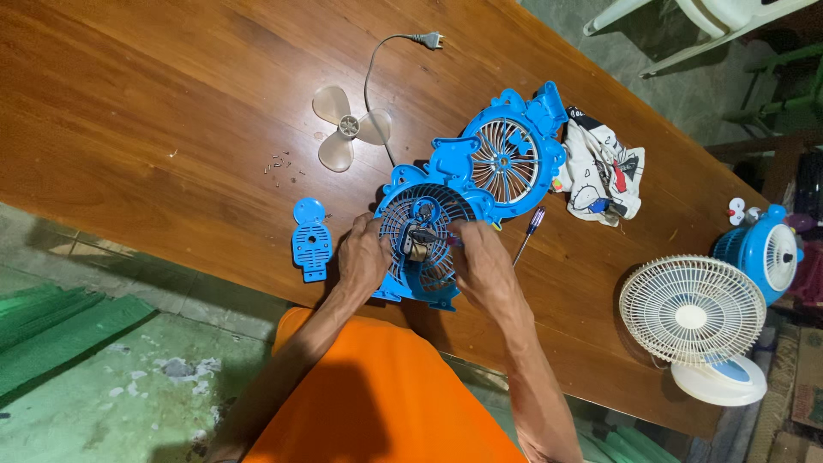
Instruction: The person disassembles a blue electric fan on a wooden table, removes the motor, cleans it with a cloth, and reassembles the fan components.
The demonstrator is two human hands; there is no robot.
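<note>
From the head camera, the person's left hand [362,257] and right hand [482,264] both rest on a blue fan housing [420,249] that lies at the near edge of a long wooden table [154,111]. The left hand's fingers curl against the housing's left rim, holding it, while the right hand's fingers are pinched together at a small motor [419,243] in the centre of the round grille; whether they actually clamp a part there cannot be told. Just behind the housing, touching it, lies a matching blue front grille [513,154]. A screwdriver [529,233] lies just to the right of the right hand. Left of the left hand sits a small blue cover plate [311,239]. Farther back, a translucent fan blade [350,127] rests beside a grey power cord [377,64], with a scatter of tiny screws [281,165] near it. A printed cloth [603,167] lies beside the front grille, and a white fan [696,319] and another blue fan [765,250] stand at the table's right end.
</note>
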